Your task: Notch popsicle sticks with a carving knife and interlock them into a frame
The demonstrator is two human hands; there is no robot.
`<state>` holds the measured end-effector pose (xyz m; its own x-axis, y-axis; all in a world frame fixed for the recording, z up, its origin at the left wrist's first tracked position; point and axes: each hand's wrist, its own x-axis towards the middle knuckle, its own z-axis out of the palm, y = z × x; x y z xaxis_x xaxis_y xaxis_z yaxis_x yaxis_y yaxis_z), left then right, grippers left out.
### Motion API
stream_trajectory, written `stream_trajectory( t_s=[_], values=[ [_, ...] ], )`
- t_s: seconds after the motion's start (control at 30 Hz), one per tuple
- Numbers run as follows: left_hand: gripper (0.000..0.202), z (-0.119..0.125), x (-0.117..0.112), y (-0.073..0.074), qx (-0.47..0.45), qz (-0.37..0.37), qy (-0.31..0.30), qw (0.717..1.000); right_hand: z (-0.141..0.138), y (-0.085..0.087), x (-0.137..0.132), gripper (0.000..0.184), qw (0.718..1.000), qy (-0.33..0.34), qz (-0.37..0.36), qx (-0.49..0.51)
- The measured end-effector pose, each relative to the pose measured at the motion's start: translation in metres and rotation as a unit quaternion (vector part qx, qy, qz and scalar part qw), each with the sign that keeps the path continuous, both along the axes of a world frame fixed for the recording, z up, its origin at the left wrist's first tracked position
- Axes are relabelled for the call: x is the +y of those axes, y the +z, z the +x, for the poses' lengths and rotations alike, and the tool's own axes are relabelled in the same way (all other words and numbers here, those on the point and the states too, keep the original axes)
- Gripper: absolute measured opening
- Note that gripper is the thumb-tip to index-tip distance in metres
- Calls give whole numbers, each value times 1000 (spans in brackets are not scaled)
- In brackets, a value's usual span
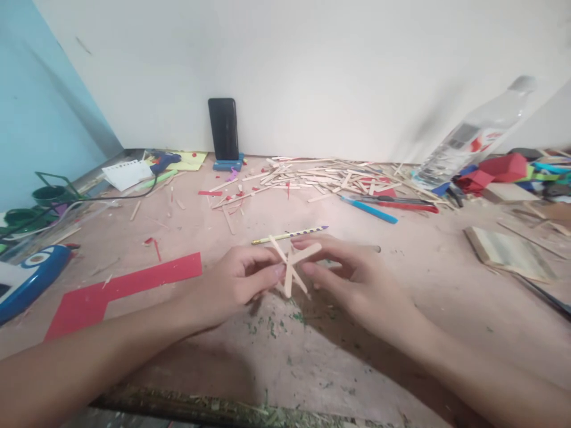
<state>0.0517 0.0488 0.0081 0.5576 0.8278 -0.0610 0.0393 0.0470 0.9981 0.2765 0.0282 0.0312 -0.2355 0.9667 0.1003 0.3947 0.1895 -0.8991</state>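
Observation:
Between my two hands is a small star-like piece of crossed popsicle sticks [289,264], raised a little over the tabletop. My left hand [250,273] pinches its left side between thumb and fingers. On the other side, my right hand [352,267] has its thumb and fingers curled round the right-hand stick ends; the exact contact of its fingertips is partly hidden. Just behind the hands lies a patterned pencil [289,235]. Red paper [134,278] cut in an L shape lies left of my left hand.
A pile of loose popsicle sticks [325,175] spreads along the wall, with a blue pen [370,210] before it. A phone [223,129] stands at the back. A plastic bottle [477,137] leans at right, near a wooden block [508,252]. A glue gun [165,161] lies back left.

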Motion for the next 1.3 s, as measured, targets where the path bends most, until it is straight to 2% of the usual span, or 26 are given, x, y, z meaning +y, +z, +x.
stream_trajectory(
  t_s=[0.13,0.2,0.33,0.53,0.63,0.73,0.87,1.03,1.3],
  values=[
    [26,6,3,2,30,50,67,996,3,3,6,30,994,-30,-88,48],
    [22,8,4,2,41,67,81,994,3,4,6,32,993,1,-100,58],
    [17,7,6,2,56,101,84,990,0,1,4,27,986,70,-129,74],
    [21,8,7,-1,60,90,80,991,2,0,6,33,982,49,-157,96],
    [37,7,6,-1,61,75,92,991,6,2,10,38,982,31,-159,102],
    [43,6,5,-1,51,69,98,992,9,3,12,43,982,19,-152,105],
    [38,4,6,1,34,74,115,990,10,2,13,45,983,8,-148,108],
    [29,4,12,2,11,96,164,982,10,3,12,42,985,5,-137,107],
    [25,3,9,1,8,129,164,978,10,4,9,37,986,14,-135,99]
  ],
)
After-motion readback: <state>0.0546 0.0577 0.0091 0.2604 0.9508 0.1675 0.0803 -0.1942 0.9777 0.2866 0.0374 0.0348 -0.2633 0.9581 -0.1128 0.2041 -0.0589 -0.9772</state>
